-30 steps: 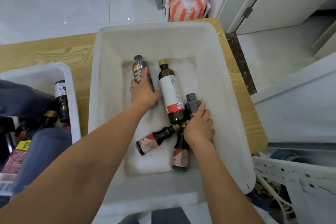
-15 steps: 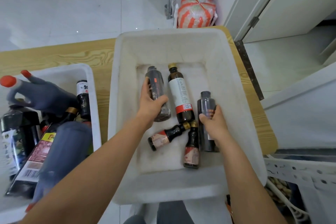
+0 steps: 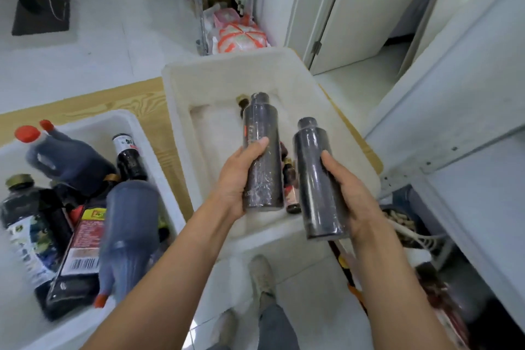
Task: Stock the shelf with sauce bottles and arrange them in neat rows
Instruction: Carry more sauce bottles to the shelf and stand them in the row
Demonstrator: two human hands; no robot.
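bare forearms, grey trousers (image 3: 277,327), worn pale shoes (image 3: 262,278).

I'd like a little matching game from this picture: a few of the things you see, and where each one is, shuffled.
Things:
1. grey-capped bottle
2. second grey-capped bottle
3. red-capped jug
4. small red-labelled bottle

Places:
A. lying in the left bin
B. held in the right hand
C. lying in the middle bin, between the two held bottles
D. held in the left hand

Pairs: 1-D, 2-B, 3-A, 4-C
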